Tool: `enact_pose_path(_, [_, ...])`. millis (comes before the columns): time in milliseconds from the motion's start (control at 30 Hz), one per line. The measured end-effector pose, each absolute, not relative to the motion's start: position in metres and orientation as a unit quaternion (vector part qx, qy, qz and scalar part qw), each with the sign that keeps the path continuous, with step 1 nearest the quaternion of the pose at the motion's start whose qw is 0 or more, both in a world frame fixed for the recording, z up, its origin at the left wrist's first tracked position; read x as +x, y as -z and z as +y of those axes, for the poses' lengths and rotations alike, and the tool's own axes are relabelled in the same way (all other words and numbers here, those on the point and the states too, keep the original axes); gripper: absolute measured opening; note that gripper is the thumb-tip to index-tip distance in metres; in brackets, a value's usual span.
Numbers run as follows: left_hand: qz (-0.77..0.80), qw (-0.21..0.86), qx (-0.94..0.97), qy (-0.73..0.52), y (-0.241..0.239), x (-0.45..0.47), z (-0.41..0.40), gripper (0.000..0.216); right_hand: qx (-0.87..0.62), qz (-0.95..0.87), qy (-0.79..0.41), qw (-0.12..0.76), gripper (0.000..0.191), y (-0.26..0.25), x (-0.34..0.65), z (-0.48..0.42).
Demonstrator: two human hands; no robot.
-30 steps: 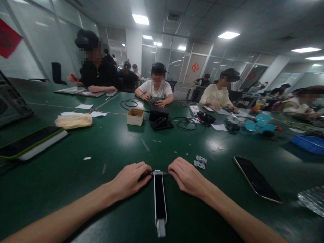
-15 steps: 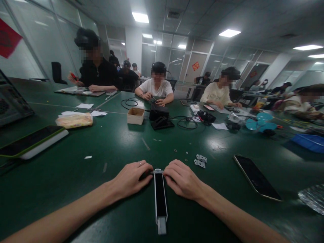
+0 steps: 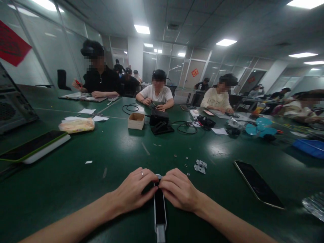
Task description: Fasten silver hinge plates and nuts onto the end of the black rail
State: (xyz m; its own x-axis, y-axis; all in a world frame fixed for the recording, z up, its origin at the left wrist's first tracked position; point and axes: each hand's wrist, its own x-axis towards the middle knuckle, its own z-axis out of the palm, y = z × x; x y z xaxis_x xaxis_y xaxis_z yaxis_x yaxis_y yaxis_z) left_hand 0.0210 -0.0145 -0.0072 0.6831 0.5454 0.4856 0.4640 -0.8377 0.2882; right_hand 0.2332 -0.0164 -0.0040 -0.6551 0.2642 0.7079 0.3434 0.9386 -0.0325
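Observation:
A narrow bar with a black face, pale edges and a silver metal end (image 3: 160, 206) lies lengthwise in front of me, its metal end towards me. My left hand (image 3: 138, 187) is closed at the bar's far end, thumb and fingers pinched there. From the other side my right hand (image 3: 179, 189) pinches the same end, and the fingertips of both hands nearly meet. They cover most of a small metal crosspiece at that end. Right of my hands lie silver metal brackets (image 3: 200, 166) and several small nuts or washers (image 3: 186, 158).
A phone (image 3: 257, 184) lies to the right, crumpled clear plastic (image 3: 315, 205) beyond it. On the left are a green-edged device (image 3: 35, 145) and a wrapped packet (image 3: 77, 125). A small open box (image 3: 136, 121) and a black stand (image 3: 162, 128) stand ahead. People sit across the green table.
The view has tilted up slightly, so things sit lower. My hands have come closer together over the bar's far end, and the fingers now cover more of the crosspiece.

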Motion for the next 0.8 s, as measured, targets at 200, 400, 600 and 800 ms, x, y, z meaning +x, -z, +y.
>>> enact_pose_path(200, [0.241,0.043,0.906,-0.344,0.009,0.025,-0.013,0.012,-0.154,-0.895,0.051,0.415,0.012,0.003,0.232,-0.016])
enact_pose_path(400, [0.245,0.02,0.9,-0.361,0.009,0.025,-0.015,0.013,-0.145,-0.892,0.061,0.423,0.013,0.003,0.228,-0.017])
enact_pose_path(600, [0.296,0.043,0.892,-0.338,0.008,0.012,-0.007,0.014,-0.195,-0.883,0.072,0.421,0.01,0.002,0.239,-0.008])
enact_pose_path(800, [0.381,0.08,0.877,-0.282,-0.001,-0.005,0.003,0.018,-0.303,-0.895,0.044,0.323,0.01,0.001,0.265,0.005])
